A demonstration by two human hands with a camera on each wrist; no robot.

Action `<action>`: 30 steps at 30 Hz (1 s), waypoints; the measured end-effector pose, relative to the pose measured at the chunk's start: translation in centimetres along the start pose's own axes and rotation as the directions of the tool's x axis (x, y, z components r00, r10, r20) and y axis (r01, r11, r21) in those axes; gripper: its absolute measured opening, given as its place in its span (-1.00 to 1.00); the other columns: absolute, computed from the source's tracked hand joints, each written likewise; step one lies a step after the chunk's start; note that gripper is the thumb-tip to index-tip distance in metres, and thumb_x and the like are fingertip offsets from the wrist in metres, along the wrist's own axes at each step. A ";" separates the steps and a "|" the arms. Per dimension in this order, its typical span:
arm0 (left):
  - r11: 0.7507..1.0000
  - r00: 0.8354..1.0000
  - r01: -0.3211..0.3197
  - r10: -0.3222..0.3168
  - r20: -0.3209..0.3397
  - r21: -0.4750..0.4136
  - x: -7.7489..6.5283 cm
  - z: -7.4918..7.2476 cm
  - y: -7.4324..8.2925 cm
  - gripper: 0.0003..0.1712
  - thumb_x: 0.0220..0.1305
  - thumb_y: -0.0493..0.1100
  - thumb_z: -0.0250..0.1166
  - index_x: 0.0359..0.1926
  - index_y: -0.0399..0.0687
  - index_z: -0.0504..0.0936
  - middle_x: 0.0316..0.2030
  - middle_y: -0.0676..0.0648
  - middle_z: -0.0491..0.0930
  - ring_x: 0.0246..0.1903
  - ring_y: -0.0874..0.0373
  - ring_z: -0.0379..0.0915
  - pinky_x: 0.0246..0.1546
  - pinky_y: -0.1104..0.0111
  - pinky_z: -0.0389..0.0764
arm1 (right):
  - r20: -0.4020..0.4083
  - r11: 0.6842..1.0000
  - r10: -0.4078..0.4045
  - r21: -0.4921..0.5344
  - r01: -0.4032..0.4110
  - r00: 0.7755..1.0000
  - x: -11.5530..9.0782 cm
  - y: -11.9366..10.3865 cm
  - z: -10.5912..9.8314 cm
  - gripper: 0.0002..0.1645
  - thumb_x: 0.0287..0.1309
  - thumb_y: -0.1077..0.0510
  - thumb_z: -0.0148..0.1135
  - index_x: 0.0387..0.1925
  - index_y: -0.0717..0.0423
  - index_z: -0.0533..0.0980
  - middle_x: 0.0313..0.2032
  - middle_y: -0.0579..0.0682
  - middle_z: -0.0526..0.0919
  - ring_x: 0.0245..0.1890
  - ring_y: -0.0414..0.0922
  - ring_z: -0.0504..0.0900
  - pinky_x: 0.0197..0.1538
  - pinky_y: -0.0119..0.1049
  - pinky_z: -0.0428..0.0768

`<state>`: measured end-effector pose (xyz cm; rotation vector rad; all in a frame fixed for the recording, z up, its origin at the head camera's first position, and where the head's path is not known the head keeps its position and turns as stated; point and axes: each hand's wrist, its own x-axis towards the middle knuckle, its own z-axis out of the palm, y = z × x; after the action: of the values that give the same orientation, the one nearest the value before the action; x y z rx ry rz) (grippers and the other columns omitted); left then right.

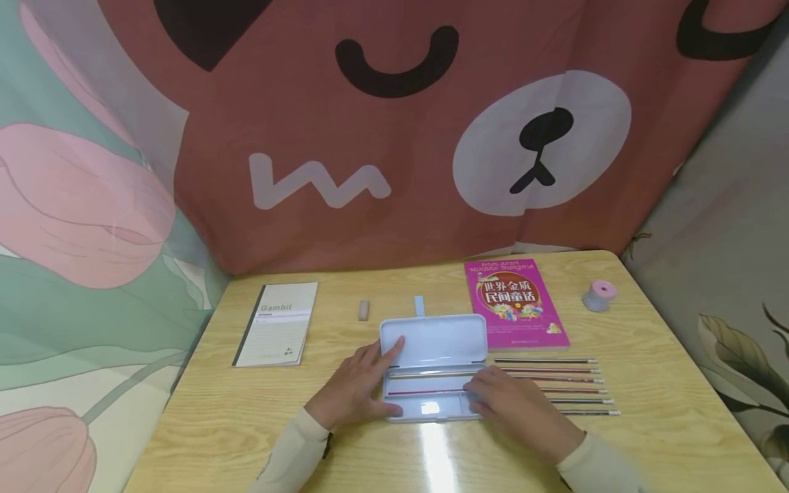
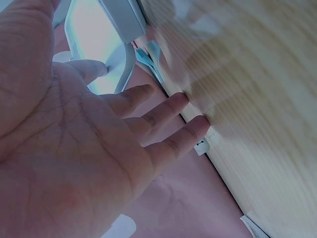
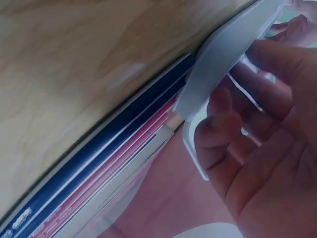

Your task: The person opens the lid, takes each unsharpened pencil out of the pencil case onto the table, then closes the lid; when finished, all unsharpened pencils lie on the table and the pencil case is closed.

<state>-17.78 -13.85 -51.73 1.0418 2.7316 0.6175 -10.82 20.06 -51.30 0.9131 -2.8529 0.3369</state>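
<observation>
A pale blue pencil case (image 1: 433,340) lies with its lid raised toward the back. Inside are a yellowish pencil (image 1: 425,375) and a red pencil (image 1: 425,393), both lengthwise. My left hand (image 1: 357,383) steadies the left end, one finger against the lid's inside and the thumb at the front corner; its fingers are fairly straight in the left wrist view. Bent fingers of my right hand (image 1: 508,404) reach over the right end wall (image 3: 223,59), pinching the red pencil's end, which they partly hide. Several striped pencils (image 1: 573,391) lie in a row beside the right hand.
Behind the case's right side lies a pink book (image 1: 514,301), with a pink-topped roll (image 1: 599,296) farther right. A notebook (image 1: 275,325) is at the left. Near the back are a small eraser (image 1: 364,311) and a light blue strip (image 1: 420,305). A printed curtain (image 1: 345,233) hangs behind the table.
</observation>
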 end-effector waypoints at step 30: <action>1.000 1.000 0.009 -0.009 -0.004 -0.019 -0.1 -0.1 0.2 0.39 0.21 0.21 0.68 0.81 0.03 0.01 0.64 -0.35 0.25 0.54 -0.37 0.30 0.45 -0.29 0.44 | -0.118 0.996 -0.055 0.065 0.063 0.992 0.4 0.6 0.9 -0.61 0.37 0.34 0.44 0.15 -0.02 0.72 0.12 -0.15 0.74 0.15 -0.13 0.71 0.14 -0.14 0.78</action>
<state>-17.61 -13.78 -51.58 1.0247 2.7275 0.6432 -11.55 20.04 -52.16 0.9556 -2.7181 0.4676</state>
